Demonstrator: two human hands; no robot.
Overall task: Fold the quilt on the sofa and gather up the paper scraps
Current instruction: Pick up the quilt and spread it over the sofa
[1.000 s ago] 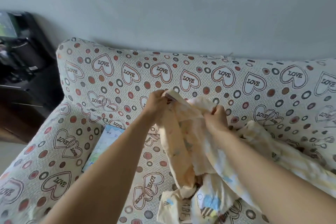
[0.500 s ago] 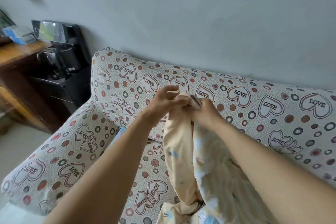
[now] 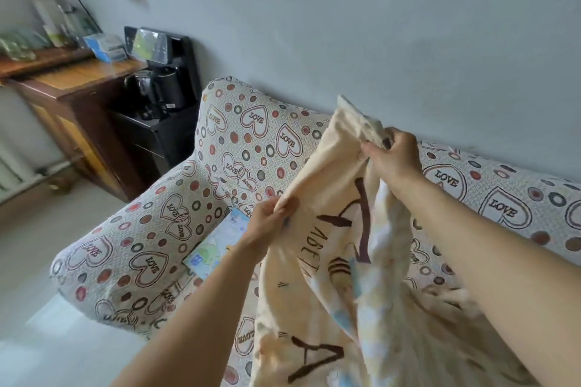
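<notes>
Heart-printed sofa (image 3: pixel 176 239) under a grey wall, quilt lifted for folding.
Right hand (image 3: pixel 391 157) grips a quilt (image 3: pixel 333 261) corner high; left hand (image 3: pixel 270 220) pinches the edge lower down, apparently to spread the cloth and find its side. Most of the quilt hangs onto the seat. A printed paper (image 3: pixel 217 245) lies on the cushion beside it, untouched.

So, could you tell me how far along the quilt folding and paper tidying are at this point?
Nothing looks finished. In hand: the cream letter-printed quilt is lifted off the heart-patterned sofa, the right hand gripping its top corner and the left hand pinching its edge lower down; no fold is made. Left: folding it, and picking up the blue-and-white printed paper lying on the seat.
</notes>
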